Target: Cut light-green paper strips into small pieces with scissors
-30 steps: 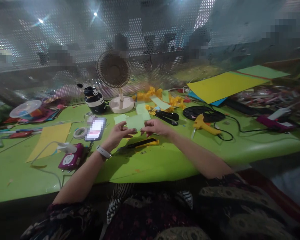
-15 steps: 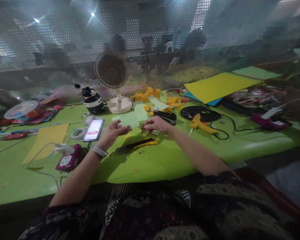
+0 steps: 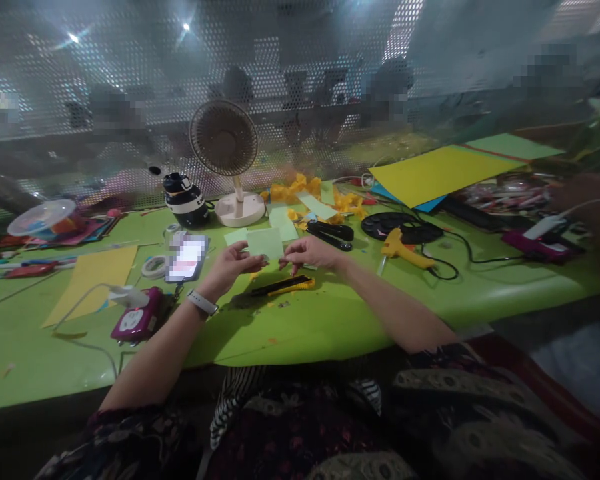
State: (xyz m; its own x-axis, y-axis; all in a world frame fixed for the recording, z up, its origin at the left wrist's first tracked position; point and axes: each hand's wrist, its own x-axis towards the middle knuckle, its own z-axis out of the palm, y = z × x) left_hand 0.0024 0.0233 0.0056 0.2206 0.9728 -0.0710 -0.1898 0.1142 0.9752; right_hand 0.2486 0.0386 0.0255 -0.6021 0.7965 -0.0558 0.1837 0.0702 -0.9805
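Note:
A pale green piece of paper (image 3: 265, 244) stands tilted up between my two hands. On its left edge, my left hand (image 3: 229, 268) is closed with the paper between thumb and fingers. The bent fingertips of my right hand (image 3: 313, 255) pinch the lower right corner. Just below the hands lies a yellow and black box cutter (image 3: 285, 287) on the green table (image 3: 300, 327). More pale green paper pieces (image 3: 283, 221) lie behind the held one. A black stapler (image 3: 330, 233) rests just beyond my right hand.
Left are a lit phone (image 3: 186, 259), a tape roll (image 3: 155, 267) and a purple power adapter (image 3: 139, 317). Behind stand a bottle (image 3: 186, 203) and a fan (image 3: 224, 139). Yellow crepe flowers (image 3: 297, 189) lie at the back. Right are a yellow glue gun (image 3: 405, 251) and a black palette (image 3: 403, 227).
The pale green paper in my hands has tilted up and now faces me more squarely. Both hands have shifted only slightly; the things on the table stay put.

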